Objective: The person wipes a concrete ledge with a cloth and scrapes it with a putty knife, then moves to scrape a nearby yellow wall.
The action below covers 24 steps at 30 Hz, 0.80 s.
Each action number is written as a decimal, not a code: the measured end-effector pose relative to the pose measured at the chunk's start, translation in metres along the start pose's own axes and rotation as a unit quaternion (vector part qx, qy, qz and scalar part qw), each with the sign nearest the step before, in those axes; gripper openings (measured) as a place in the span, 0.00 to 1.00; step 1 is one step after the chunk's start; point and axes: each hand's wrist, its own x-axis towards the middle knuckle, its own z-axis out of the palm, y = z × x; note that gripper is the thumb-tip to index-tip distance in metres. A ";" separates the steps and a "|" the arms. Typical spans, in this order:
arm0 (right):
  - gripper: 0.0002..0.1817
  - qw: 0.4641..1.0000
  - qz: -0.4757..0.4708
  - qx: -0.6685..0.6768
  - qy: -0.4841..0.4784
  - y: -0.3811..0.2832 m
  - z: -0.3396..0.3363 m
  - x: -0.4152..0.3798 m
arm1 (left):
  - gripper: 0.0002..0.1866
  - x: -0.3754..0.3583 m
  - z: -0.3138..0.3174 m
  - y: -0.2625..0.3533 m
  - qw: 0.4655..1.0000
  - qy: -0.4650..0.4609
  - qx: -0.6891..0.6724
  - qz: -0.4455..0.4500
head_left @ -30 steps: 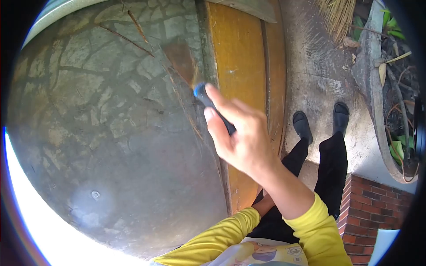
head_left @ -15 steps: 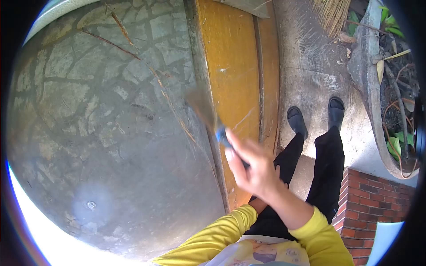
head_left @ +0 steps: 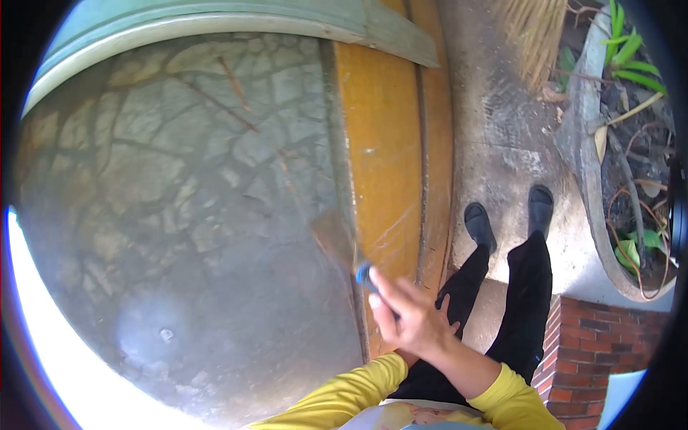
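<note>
My right hand is shut on the dark handle of a paintbrush, whose blue collar shows just above my fingers. Its brown bristles are blurred and lie against the grey stone-patterned surface, right beside the yellow-orange painted band. My left arm in a yellow sleeve reaches in from the bottom. The left hand itself is hidden behind my right forearm.
A pale green rim curves along the top of the stone surface. To the right are a concrete floor, my two black shoes, a curved planter with leaves, dry straw and a red brick wall.
My right hand has drawn the brush down along the edge of the stone surface, from high on the yellow band to a lower spot nearer my body.
</note>
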 end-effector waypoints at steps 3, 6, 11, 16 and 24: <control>0.26 0.998 -0.064 -0.026 0.005 -0.015 -0.005 0.087 | 0.29 -0.001 0.007 -0.040 0.943 0.141 -0.187 0.235; 0.24 0.996 -0.088 -0.005 -0.001 -0.028 -0.009 0.135 | 0.11 -0.086 -0.076 0.010 0.775 0.487 -0.119 0.385; 0.25 0.998 -0.055 0.000 -0.029 -0.019 -0.013 0.035 | 0.20 -0.194 -0.205 0.046 0.474 0.692 -0.158 0.521; 0.19 0.992 -0.123 0.007 0.025 -0.043 0.005 0.158 | 0.27 -0.221 -0.261 0.049 0.393 0.783 0.036 0.482; 0.21 0.997 -0.069 -0.009 -0.023 -0.039 -0.015 0.076 | 0.25 -0.221 -0.266 0.041 0.395 0.773 0.123 0.481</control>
